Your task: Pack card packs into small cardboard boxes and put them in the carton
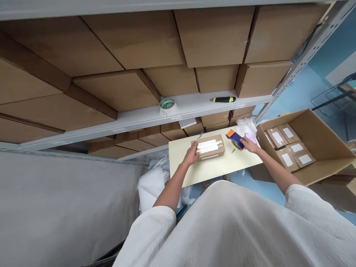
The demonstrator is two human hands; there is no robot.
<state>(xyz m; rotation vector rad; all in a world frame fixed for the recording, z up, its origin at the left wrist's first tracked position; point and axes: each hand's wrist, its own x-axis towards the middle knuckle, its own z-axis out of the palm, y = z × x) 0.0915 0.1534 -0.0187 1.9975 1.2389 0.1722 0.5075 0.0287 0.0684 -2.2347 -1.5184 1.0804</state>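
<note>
On the pale yellow tabletop (183, 172) lies a small cardboard box (218, 150) with white label strips and clear tape on its top. My left hand (191, 155) grips the left end of this box. To the right of it, my right hand (249, 144) is closed around a blue and orange tape dispenser (236, 138). The dispenser is apart from the box and low over the tabletop. Behind my right hand lies a pink-purple item (251, 138), partly covered.
Large cartons (214, 37) fill the metal shelf (194, 104) ahead. A tape roll (167, 104) and a utility knife (223, 99) lie on its edge. At right stands an open carton (328, 148) with several small labelled boxes. White wrapping (152, 185) hangs at the table's left.
</note>
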